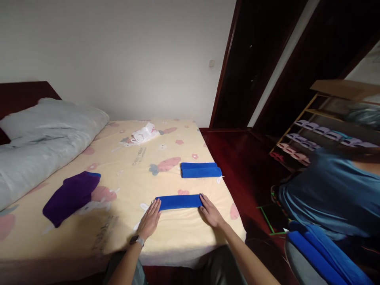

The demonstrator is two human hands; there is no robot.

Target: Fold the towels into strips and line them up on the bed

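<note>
In the head view, a bright blue towel [179, 202], folded into a narrow strip, lies crosswise on the bed close in front of me. My left hand [151, 218] rests palm down with its fingertips on the strip's left end, fingers stretched out. At the other end, my right hand [210, 211] lies with extended fingers touching the towel's corner, the thumb partly hidden beneath. Just beyond, a second folded blue towel [200, 170] sits near the bed's right edge, a white tag at its corner. To the left lies a crumpled purple cloth [71, 198] with a blue corner.
A white plastic bag [145, 133] lies farther back on the patterned bed sheet [133, 186]. At left is a grey quilt [53, 130]. Blue cloths [323, 253] lie on a chair at lower right, beside blue-grey fabric [332, 190] and a shoe rack [314, 130].
</note>
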